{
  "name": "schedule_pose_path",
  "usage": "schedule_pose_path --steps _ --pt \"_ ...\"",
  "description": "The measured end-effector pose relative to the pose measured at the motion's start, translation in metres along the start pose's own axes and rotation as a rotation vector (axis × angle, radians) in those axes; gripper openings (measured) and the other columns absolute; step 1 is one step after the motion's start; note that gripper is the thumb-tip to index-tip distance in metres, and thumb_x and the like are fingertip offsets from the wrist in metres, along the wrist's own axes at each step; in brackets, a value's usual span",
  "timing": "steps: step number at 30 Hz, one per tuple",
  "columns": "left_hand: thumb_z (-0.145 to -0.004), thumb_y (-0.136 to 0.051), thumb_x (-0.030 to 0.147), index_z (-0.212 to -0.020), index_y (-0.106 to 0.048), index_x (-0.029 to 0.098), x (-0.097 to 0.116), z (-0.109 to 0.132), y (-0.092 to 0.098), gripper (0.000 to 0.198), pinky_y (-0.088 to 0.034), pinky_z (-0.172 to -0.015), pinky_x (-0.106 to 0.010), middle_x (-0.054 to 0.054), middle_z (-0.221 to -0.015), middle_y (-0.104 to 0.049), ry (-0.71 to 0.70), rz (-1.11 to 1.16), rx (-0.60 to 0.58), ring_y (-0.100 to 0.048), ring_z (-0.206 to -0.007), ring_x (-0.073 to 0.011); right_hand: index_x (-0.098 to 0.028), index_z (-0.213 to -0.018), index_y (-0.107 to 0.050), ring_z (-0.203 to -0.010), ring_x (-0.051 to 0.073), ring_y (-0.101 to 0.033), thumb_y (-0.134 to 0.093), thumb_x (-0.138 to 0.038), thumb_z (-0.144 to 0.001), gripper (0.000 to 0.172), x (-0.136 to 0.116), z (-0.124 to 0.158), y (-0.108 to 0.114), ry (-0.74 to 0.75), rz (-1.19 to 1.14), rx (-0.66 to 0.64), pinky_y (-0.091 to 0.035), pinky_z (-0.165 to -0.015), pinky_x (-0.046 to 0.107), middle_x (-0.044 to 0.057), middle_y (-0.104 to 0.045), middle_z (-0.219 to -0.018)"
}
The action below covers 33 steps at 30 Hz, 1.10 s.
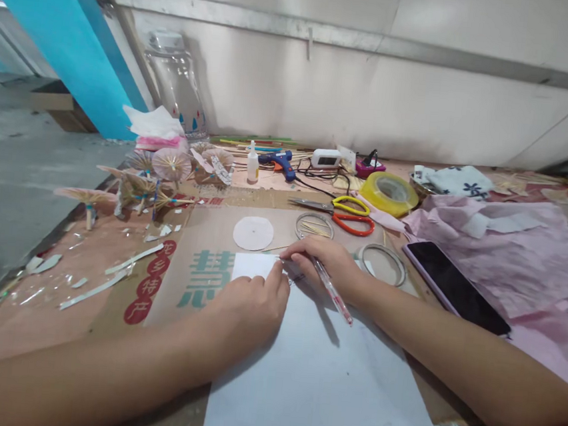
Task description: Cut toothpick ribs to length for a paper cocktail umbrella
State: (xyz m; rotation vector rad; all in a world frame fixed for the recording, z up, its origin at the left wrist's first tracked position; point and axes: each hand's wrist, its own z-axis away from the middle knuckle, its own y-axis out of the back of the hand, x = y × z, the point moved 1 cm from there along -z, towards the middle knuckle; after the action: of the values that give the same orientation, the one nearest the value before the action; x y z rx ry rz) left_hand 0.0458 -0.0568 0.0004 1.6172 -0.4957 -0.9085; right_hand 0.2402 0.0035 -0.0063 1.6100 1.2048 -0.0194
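Currently, I have the right hand (327,261) closed round a clear pen (331,290), slanting over the far end of the white sheet (327,391), its point hidden from me by the fingers. The left hand (252,310) lies on the sheet's left side near that same far end, index finger reaching to the right hand's fingertips; I can't tell whether it pinches anything or only presses. The step in hand looks to me like penwork, so I'd bear down evenly with the left hand, keep its index finger just clear of the point, and let the pen travel in short, light strokes so nothing skids over the cardboard (194,231) beneath the sheet. I'd also mind the paper disc (253,234) just beyond the sheet's far left corner, and leave the scissors (335,206), beyond its far edge, and the phone (457,289), off to its right, where they lie
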Motion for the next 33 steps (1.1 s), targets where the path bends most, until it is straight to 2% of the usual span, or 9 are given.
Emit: schedule_pose_path --steps 7,15,19,22,27,30,33 --pt "-0.087 -0.045 -0.001 -0.136 -0.060 0.003 -0.001 -0.002 0.001 0.052 -0.060 -0.054 -0.034 -0.027 -0.139 -0.064 -0.010 -0.011 -0.050 -0.074 -0.071 -0.0234 -0.020 -0.098 -0.074 -0.083 0.019 -0.071 -0.057 -0.024 -0.098 0.017 0.004 0.000 -0.003 -0.035 -0.017 0.006 -0.054 -0.075 0.031 0.004 -0.079 -0.089" --pt "-0.085 -0.048 -0.002 -0.138 -0.058 0.001 -0.003 -0.001 0.003 0.054 -0.061 -0.056 -0.033 -0.028 -0.139 -0.063 -0.043 0.009 -0.052 -0.075 -0.075 -0.0242 -0.021 -0.098 -0.074 -0.081 0.018 -0.069 -0.057 -0.025 -0.100 0.017 0.003 0.000 -0.004 -0.088 -0.044 -0.004 -0.053 -0.074 0.030 0.004 -0.076 -0.088" --pt "-0.082 -0.051 -0.003 -0.140 -0.058 0.003 -0.006 0.003 0.005 0.058 -0.062 -0.054 -0.032 -0.026 -0.142 -0.061 -0.064 0.047 -0.106 -0.075 -0.074 -0.0231 -0.021 -0.096 -0.072 -0.078 0.016 -0.068 -0.058 -0.023 -0.099 0.015 0.000 -0.003 -0.005 -0.100 -0.077 0.024 -0.052 -0.072 0.028 0.003 -0.076 -0.086" --pt "-0.081 -0.052 -0.003 -0.142 -0.057 0.004 -0.005 0.004 0.006 0.061 -0.061 -0.052 -0.031 -0.026 -0.147 -0.057 -0.049 0.045 -0.135 -0.075 -0.073 -0.0225 -0.021 -0.097 -0.072 -0.074 0.015 -0.066 -0.058 -0.022 -0.099 0.014 0.000 -0.004 -0.005 -0.076 -0.102 0.027 -0.051 -0.070 0.027 0.003 -0.074 -0.082" --pt "-0.083 -0.051 -0.002 -0.143 -0.056 0.004 0.001 0.003 -0.001 0.060 -0.061 -0.054 -0.031 -0.029 -0.144 -0.058 -0.028 -0.001 -0.130 -0.073 -0.067 -0.0200 -0.021 -0.098 -0.073 -0.074 0.016 -0.065 -0.061 -0.020 -0.097 0.012 0.006 0.000 -0.005 0.015 -0.093 0.044 -0.051 -0.070 0.027 0.003 -0.073 -0.080" --pt "-0.085 -0.050 -0.001 -0.145 -0.054 0.004 0.001 0.001 -0.004 0.060 -0.062 -0.055 -0.032 -0.029 -0.145 -0.058 -0.012 -0.018 -0.112 -0.075 -0.071 -0.0220 -0.021 -0.098 -0.073 -0.075 0.016 -0.066 -0.061 -0.021 -0.097 0.013 0.009 0.000 -0.007 0.052 -0.048 0.039 -0.051 -0.071 0.027 0.003 -0.074 -0.083" --pt "-0.093 -0.043 0.003 -0.146 -0.052 0.004 -0.002 -0.002 -0.001 0.054 -0.062 -0.054 -0.036 -0.025 -0.137 -0.065 0.028 -0.023 -0.103 -0.075 -0.071 -0.0242 -0.020 -0.097 -0.073 -0.077 0.018 -0.067 -0.061 -0.020 -0.096 0.013 0.008 -0.002 -0.008 0.088 0.029 0.034 -0.052 -0.072 0.028 0.004 -0.076 -0.084"
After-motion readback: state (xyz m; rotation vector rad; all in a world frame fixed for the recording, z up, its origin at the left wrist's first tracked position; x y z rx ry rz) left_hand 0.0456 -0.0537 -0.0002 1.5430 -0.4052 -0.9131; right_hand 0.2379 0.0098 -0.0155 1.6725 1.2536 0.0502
